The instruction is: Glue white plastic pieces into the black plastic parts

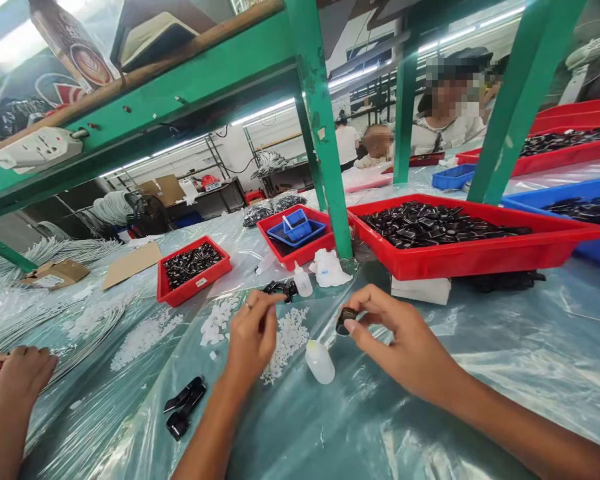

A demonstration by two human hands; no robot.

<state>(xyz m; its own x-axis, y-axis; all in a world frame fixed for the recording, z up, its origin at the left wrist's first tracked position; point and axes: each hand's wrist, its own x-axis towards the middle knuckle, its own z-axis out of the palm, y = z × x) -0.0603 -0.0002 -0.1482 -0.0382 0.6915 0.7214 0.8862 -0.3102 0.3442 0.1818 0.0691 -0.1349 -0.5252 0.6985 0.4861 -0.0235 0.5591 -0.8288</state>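
My right hand (397,333) pinches a small black plastic part (347,321) between thumb and fingertips, above the table. My left hand (253,330) hovers over a spread of tiny white pieces (287,337); its index finger points right, the thumb is apart from it, and nothing shows between them. Just beyond that fingertip are several black parts (279,288) and a white squeeze bottle with a nozzle (303,281). A second white bottle (320,362) is between my hands. Larger white pieces (217,321) lie left of my left hand, and black parts (185,405) rest nearer me.
Red trays of black parts (195,270) (475,250) stand farther back, with a red tray (300,257) holding blue containers between them. A green post (330,147) rises behind the table. Another person's hands (23,377) are at the far left, beside white cables (87,347).
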